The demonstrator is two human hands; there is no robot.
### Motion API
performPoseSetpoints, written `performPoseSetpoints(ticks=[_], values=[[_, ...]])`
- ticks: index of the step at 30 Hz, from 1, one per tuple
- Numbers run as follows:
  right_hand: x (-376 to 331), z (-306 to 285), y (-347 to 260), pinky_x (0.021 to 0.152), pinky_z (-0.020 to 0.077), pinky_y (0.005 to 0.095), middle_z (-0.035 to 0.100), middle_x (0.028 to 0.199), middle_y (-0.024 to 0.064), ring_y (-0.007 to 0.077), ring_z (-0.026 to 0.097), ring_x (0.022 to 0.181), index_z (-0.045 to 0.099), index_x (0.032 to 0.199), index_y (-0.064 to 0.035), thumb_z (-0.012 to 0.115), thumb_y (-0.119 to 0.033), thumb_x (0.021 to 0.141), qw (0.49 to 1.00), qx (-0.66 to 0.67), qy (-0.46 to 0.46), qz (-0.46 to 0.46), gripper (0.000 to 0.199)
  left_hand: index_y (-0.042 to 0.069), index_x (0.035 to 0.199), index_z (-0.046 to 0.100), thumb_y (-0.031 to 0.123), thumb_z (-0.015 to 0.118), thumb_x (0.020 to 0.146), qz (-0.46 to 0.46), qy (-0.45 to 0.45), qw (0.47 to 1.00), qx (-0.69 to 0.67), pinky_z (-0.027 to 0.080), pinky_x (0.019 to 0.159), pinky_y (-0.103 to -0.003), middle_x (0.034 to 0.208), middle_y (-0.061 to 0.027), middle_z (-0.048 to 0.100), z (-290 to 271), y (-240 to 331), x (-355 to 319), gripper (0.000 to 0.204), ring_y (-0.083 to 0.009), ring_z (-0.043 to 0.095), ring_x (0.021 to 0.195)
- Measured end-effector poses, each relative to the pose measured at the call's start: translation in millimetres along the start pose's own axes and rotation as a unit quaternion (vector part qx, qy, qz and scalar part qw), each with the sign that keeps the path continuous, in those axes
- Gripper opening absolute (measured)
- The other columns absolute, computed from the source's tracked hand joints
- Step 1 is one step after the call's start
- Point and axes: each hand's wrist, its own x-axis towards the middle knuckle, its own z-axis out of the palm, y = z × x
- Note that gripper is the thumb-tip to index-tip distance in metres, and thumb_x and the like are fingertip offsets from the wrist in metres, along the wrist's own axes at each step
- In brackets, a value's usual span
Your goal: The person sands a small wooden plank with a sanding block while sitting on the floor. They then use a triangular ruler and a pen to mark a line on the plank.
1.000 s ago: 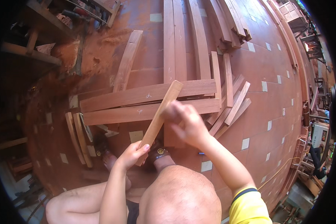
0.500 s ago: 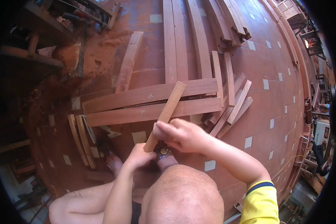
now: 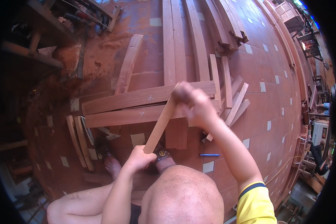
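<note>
My left hand (image 3: 140, 158) is closed around the near end of a narrow, light-brown wooden strip (image 3: 160, 126). The strip slants up and away to the right, over two marked planks (image 3: 119, 100) lying crosswise. At its far end is my right hand (image 3: 201, 106), its fingers smeared by motion. They seem to touch the wood there, but whether they hold something I cannot make out. Below my right forearm a blue pen (image 3: 209, 155) lies on the tiles.
Long beams (image 3: 169, 41) run away from me beyond the crosswise planks. Several short offcuts (image 3: 237, 104) lie to the right, and two thin strips (image 3: 77, 140) to the left. A dark wooden bench (image 3: 33, 48) stands at the far left. My bent knee (image 3: 183, 190) is close below my hands.
My right hand has slid up along the strip from near my left hand to its far end. The left hand has kept its hold. The blue pen on the floor has come into sight.
</note>
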Motion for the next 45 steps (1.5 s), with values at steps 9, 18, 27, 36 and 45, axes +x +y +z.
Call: performPoseSetpoints(ticks=[9, 18, 27, 36, 45], values=[[-42.5, 6.8, -31.6, 0.080, 0.0597, 0.0484, 0.065, 0.099, 0.0177, 0.0390, 0.069, 0.090, 0.052, 0.151, -0.0102, 0.084, -0.015, 0.083, 0.979, 0.097, -0.180, -0.024, 0.076, 0.001, 0.118, 0.069, 0.005, 0.067, 0.079, -0.029, -0.015, 0.999, 0.010, 0.044, 0.047, -0.028, 0.069, -0.0027, 0.061, 1.8, 1.7, 1.1, 0.039, -0.0111, 0.055, 0.051], [-43.7, 16.6, -45.8, 0.084, 0.0586, 0.0465, 0.070, 0.110, 0.0191, 0.0357, 0.070, 0.098, 0.055, 0.149, -0.0025, 0.083, -0.006, 0.077, 0.983, 0.099, -0.154, -0.005, 0.077, -0.001, 0.086, 0.064, 0.011, 0.073, 0.079, -0.020, -0.009, 1.000, 0.008, 0.040, 0.042, -0.032, 0.062, -0.0048, 0.060, -1.1, -0.3, 1.8, 0.016, -0.0135, 0.054, 0.046], [-8.5, 1.7, 11.7, 0.081, 0.0605, 0.0465, 0.069, 0.101, 0.0205, 0.0378, 0.071, 0.094, 0.053, 0.149, -0.0049, 0.084, -0.017, 0.084, 0.997, -0.023, 0.035, 0.063, 0.073, -0.001, 0.087, 0.063, 0.010, 0.072, 0.080, -0.026, -0.013, 1.000, 0.007, 0.039, 0.042, -0.031, 0.062, -0.0052, 0.060, 6.1, 15.2, -5.4, 0.016, -0.0134, 0.054, 0.046], [5.4, -5.2, 23.2, 0.075, 0.0596, 0.0460, 0.067, 0.095, 0.0185, 0.0371, 0.071, 0.087, 0.054, 0.147, -0.0088, 0.085, -0.019, 0.080, 0.998, -0.050, 0.031, 0.034, 0.074, 0.000, 0.090, 0.062, 0.011, 0.072, 0.080, -0.030, -0.004, 1.000, 0.004, 0.040, 0.041, -0.031, 0.062, -0.0042, 0.059, 13.3, 21.6, -11.2, 0.018, -0.0134, 0.054, 0.045], [-29.1, 4.7, -20.2, 0.076, 0.0599, 0.0465, 0.066, 0.093, 0.0161, 0.0371, 0.070, 0.083, 0.054, 0.149, -0.0090, 0.085, -0.017, 0.079, 0.989, 0.064, -0.129, -0.048, 0.077, 0.000, 0.091, 0.062, 0.012, 0.073, 0.080, -0.015, -0.006, 1.000, -0.013, 0.040, 0.041, -0.031, 0.063, -0.0043, 0.059, 9.6, 2.4, 0.8, 0.019, -0.0131, 0.054, 0.046]])
